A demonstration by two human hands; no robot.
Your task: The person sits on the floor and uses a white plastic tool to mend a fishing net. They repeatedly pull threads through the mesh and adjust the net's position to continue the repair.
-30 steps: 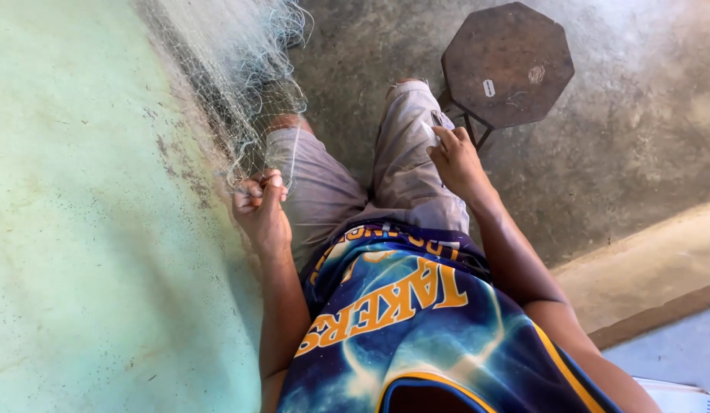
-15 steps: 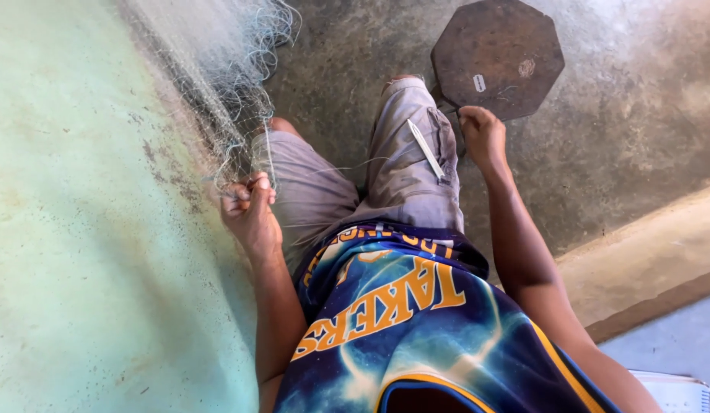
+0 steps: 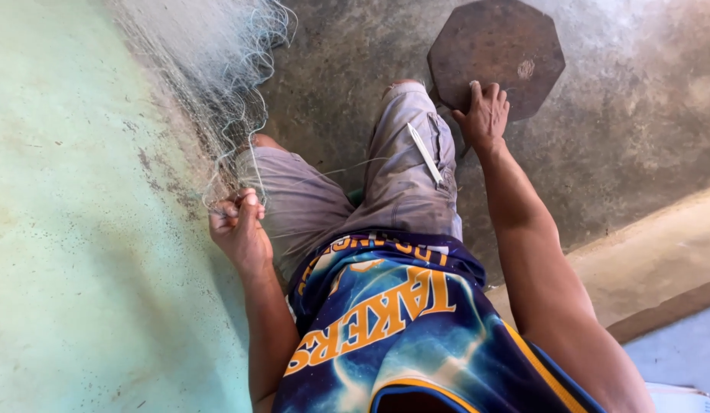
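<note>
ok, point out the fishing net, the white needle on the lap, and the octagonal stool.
fishing net (image 3: 210, 69), head view, middle of the bunched mesh.
white needle (image 3: 425, 153), head view, mid-shaft on the thigh.
octagonal stool (image 3: 496, 46), head view, bare seat top.

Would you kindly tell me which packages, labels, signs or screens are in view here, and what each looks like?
No packages, signs or screens.
Jersey lettering: across the person's chest, yellow-orange block letters on a blue jersey.
Small pale sticker: on the brown eight-sided stool top, beside the right hand; roundish, off-white.
</note>
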